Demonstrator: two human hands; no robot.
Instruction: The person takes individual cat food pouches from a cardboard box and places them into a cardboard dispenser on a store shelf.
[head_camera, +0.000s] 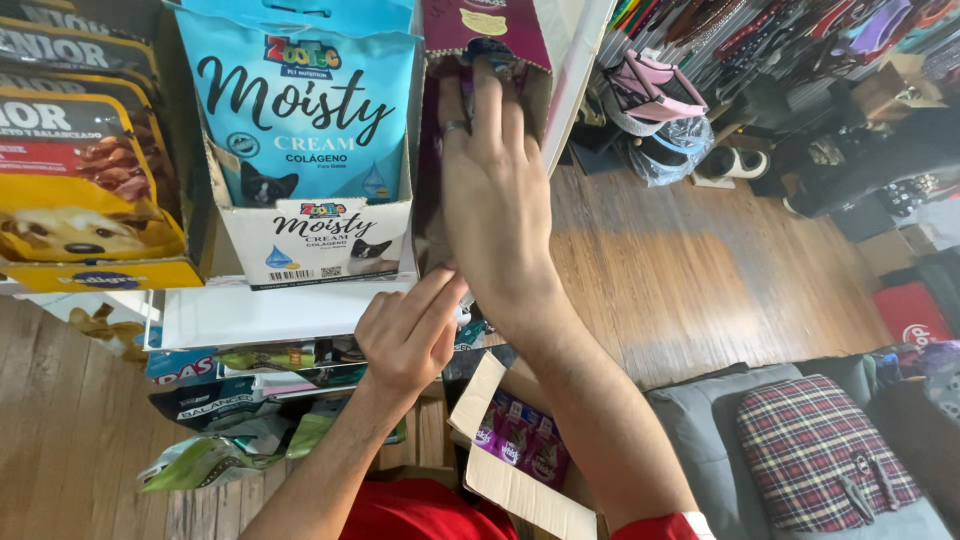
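A tall purple display box (487, 25) stands on the white shelf (250, 315). My right hand (495, 195) reaches up into its open front, and the fingertips rest on a dark pouch (490, 48) near the top; the thumb is hidden. My left hand (410, 335) is lower, its fingers closed against the box's bottom front corner. Below my arms sits an open cardboard carton (500, 485) holding several purple pouches (520, 440).
Blue cat-treat bags (300, 110) stand in a white display box (320, 240) just left of the purple one, and yellow dog-food pouches (85, 210) lie further left. Lower shelves hold more bags (215, 455). A grey pet bed with a plaid cushion (820, 450) lies on the wooden floor (680, 270).
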